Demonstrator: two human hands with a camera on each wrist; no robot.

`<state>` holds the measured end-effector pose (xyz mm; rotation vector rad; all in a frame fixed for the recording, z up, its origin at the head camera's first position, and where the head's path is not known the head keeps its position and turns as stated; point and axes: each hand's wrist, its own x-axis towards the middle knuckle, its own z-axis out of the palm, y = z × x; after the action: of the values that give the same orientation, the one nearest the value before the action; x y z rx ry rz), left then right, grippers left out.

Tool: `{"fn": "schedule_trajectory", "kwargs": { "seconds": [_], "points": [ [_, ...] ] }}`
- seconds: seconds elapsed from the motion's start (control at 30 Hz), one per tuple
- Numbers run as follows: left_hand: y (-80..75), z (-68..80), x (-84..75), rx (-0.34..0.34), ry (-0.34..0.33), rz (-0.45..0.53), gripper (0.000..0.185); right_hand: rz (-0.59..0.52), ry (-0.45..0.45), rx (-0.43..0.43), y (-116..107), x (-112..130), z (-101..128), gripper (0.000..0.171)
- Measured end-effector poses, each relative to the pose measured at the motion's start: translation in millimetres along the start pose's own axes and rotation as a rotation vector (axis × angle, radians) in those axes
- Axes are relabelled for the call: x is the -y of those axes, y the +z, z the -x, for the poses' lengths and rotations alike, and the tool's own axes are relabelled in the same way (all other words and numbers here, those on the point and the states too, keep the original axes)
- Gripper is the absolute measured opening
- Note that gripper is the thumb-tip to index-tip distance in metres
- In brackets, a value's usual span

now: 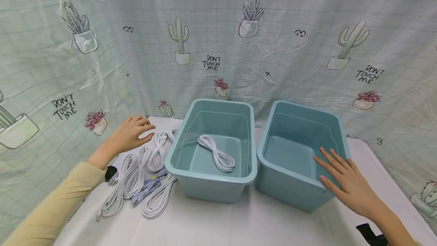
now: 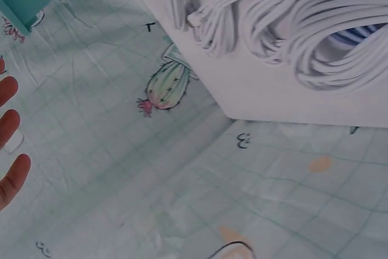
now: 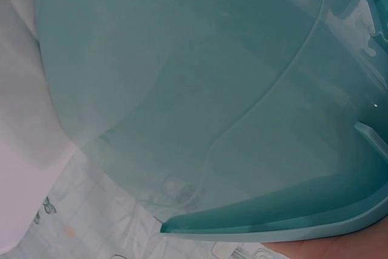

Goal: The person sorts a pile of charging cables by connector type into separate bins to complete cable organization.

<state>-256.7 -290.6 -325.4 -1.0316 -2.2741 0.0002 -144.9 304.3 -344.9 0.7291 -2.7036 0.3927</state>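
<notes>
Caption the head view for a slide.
Left grip near bundled cables, right grip at the right bin, white coil inside the left bin.

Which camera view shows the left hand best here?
The head view: it shows the left hand from wrist to fingertips, beside the white cables. The left wrist view catches only some of its fingers at the left edge; the right wrist view does not show it.

Two bins, two hands, at least six cable bundles

I see soft, even light over the table, faint sheen on the curtain past its far edge, and dimmer, greyer wrist views.
</notes>
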Motion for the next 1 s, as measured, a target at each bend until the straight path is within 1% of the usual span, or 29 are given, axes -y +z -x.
{"fn": "schedule_trajectory", "kwargs": {
  "seconds": [0.1, 0.23, 0.43, 0.57, 0.67, 0.8, 0.9, 0.97, 1.0],
  "points": [
    [2.1, 10.4, -2.0, 0.017, -0.016, -0.013, 0.018, 0.002, -0.007, 0.005, 0, 0, 0, 0.058],
    [5.4, 24.9, -7.1, 0.041, -0.054, -0.02, 0.018, 0.004, -0.008, 0.006, 0, -1, 0, 0.059],
    [6.3, 42.8, -24.3, 0.076, -0.112, -0.025, 0.02, -0.015, 0.008, -0.001, 0, -2, 0, 0.058],
    [6.8, 48.9, -37.2, 0.088, -0.124, -0.048, 0.021, -0.018, 0.009, -0.008, -1, -2, 0, 0.057],
    [8.4, 51.8, -46.6, 0.078, -0.126, -0.06, 0.024, -0.027, 0.01, -0.007, -2, -2, 0, 0.057],
    [12.8, 55.9, -61.4, 0.054, -0.124, -0.067, 0.037, -0.04, 0.013, -0.002, -2, -2, 0, 0.057],
    [17.2, 60.3, -72.8, 0.055, -0.133, -0.082, 0.047, -0.039, 0.013, 0.0, -2, -2, 0, 0.056],
    [19.6, 63.7, -80.1, 0.07, -0.145, -0.093, 0.039, -0.037, 0.013, -0.003, -1, -1, 0, 0.056],
    [20.8, 65.6, -83.6, 0.078, -0.153, -0.094, 0.039, -0.034, 0.01, -0.003, -2, -1, 1, 0.057]
  ]
}}
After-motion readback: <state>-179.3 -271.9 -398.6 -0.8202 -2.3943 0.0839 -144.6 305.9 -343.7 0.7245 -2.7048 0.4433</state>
